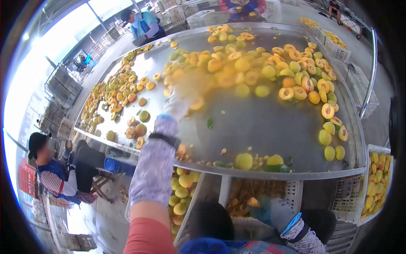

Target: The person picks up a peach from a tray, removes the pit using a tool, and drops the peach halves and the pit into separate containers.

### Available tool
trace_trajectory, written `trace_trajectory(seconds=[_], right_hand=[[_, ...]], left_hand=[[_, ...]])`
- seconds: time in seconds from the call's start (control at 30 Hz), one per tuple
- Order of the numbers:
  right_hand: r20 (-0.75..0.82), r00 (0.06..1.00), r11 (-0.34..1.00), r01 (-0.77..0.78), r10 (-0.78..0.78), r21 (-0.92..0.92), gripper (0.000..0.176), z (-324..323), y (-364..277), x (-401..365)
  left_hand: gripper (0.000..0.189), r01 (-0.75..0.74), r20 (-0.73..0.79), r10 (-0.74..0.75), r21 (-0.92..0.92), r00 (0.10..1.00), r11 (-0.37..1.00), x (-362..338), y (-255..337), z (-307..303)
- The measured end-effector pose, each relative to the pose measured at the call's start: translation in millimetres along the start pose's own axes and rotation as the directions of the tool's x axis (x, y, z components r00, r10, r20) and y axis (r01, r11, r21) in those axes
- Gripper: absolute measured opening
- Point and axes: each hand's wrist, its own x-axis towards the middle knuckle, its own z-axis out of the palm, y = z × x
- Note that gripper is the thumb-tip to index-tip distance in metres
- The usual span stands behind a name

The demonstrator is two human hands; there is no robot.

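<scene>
My left hand [175,103], in a pale glove, reaches over the metal table [253,127] beside the fruit pile. A yellowish smear covers its fingers, so their pose and anything in them cannot be made out. Halved and whole yellow-green fruit [242,64] lies around and beyond it. My right hand [282,213], in a grey glove, is low at the right, over the edge of a crate [292,194] holding brown-orange pieces. A blurred bluish thing is at its fingertips, next to an orange fruit piece [253,202].
Fruit crates stand below the near edge [182,190] and at the right [376,186]. A seated person [59,173] is at the left. Two people [146,25] [243,8] are at the far side. A metal rail [372,76] rises at the right.
</scene>
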Motion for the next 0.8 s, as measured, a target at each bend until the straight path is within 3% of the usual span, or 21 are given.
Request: trace_trajectory(seconds=[0.1, 0.2, 0.23, 0.33, 0.43, 0.5, 0.53, 0.57, 0.6, 0.63, 0.7, 0.73, 0.8], right_hand=[[0.010, 1.000, 1.000, -0.015, 0.015, 0.018, 0.037, -5, 2, 2], [0.040, 0.999, 1.000, -0.027, 0.027, 0.001, 0.036, -12, 0, 5], [0.030, 1.000, 1.000, -0.001, 0.001, 0.022, 0.035, -14, 1, 4], [-0.073, 0.991, 0.994, 0.110, -0.109, 0.005, 0.032, -15, 0, 0], [-0.131, 0.980, 0.989, 0.149, -0.147, 0.006, 0.030, -11, 2, -2], [-0.177, 0.974, 0.989, 0.148, -0.142, 0.019, 0.029, -8, 4, -1], [-0.243, 0.960, 0.985, 0.160, -0.141, 0.059, 0.030, -7, 2, -2], [-0.310, 0.940, 0.979, 0.177, -0.139, 0.097, 0.031, -8, -1, -2], [-0.379, 0.916, 0.971, 0.199, -0.136, 0.133, 0.032, -9, -5, 0], [-0.502, 0.842, 0.933, 0.320, -0.200, 0.165, 0.034, -8, -5, 3], [-0.598, 0.770, 0.894, 0.407, -0.223, 0.190, 0.027, -8, -8, 9], [-0.642, 0.731, 0.873, 0.447, -0.230, 0.196, 0.023, -10, -11, 10], [-0.654, 0.735, 0.884, 0.412, -0.180, 0.220, 0.025, -14, -17, 9]], left_hand=[[0.069, 0.127, 0.034, -0.132, 0.110, 0.991, 0.986, 61, -4, 45], [0.063, 0.083, 0.227, -0.174, 0.361, 0.958, 0.929, 49, 40, 54], [0.055, 0.006, 0.240, -0.103, 0.374, 0.965, 0.927, 41, 42, 62], [0.055, -0.063, 0.205, -0.033, 0.448, 0.978, 0.892, 8, 25, 99], [0.044, -0.267, 0.073, 0.257, 0.196, 0.964, 0.944, -26, 31, 87], [0.045, -0.089, 0.138, 0.126, -0.248, 0.982, 0.965, -43, 52, 62], [0.046, 0.023, 0.192, 0.071, -0.448, 0.979, 0.894, -53, 67, 48], [0.039, 0.183, 0.282, 0.024, -0.681, 0.959, 0.709, -68, 84, 37], [0.038, 0.081, 0.248, 0.143, -0.713, 0.958, 0.697, -81, 87, 37], [0.038, -0.019, 0.213, 0.261, -0.741, 0.942, 0.671, -98, 89, 40], [0.039, 0.069, 0.233, 0.312, -0.886, 0.921, 0.459, -132, 108, 44], [0.041, 0.240, 0.303, 0.258, -0.939, 0.917, 0.246, -151, 125, 42], [0.041, 0.324, 0.335, 0.206, -0.942, 0.919, 0.086, -177, 143, 51]])
